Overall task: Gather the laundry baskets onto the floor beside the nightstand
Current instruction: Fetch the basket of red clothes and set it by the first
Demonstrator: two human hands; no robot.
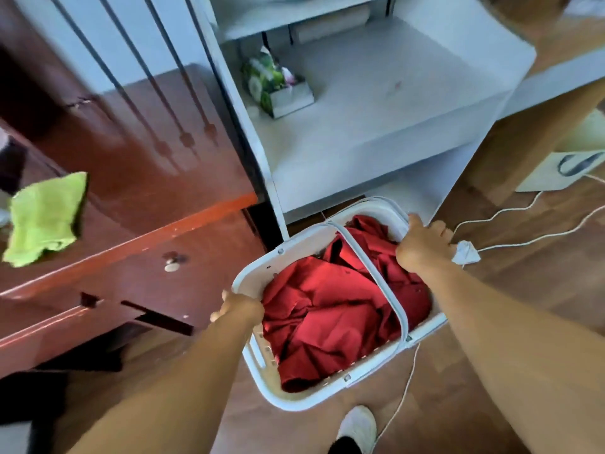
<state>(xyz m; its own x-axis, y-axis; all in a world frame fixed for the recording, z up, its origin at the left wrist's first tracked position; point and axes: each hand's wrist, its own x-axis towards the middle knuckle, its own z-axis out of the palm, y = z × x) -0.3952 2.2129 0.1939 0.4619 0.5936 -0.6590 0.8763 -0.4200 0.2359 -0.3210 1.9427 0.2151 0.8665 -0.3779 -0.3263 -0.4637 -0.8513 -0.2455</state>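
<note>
A white laundry basket (294, 247) full of red clothes (330, 309) sits low over the wooden floor, right in front of the white shelf unit (376, 103). A white handle arcs across its top. My left hand (239, 308) grips the basket's left rim. My right hand (422, 245) grips its right rim. The dark red-brown nightstand (147, 178) stands just left of the basket. Whether the basket touches the floor I cannot tell.
A green cloth (45, 217) lies on the nightstand's top. A tissue box (278, 85) stands on the white shelf. White cables and a plug (466, 252) trail over the floor right of the basket. My white shoe (358, 427) is just below it.
</note>
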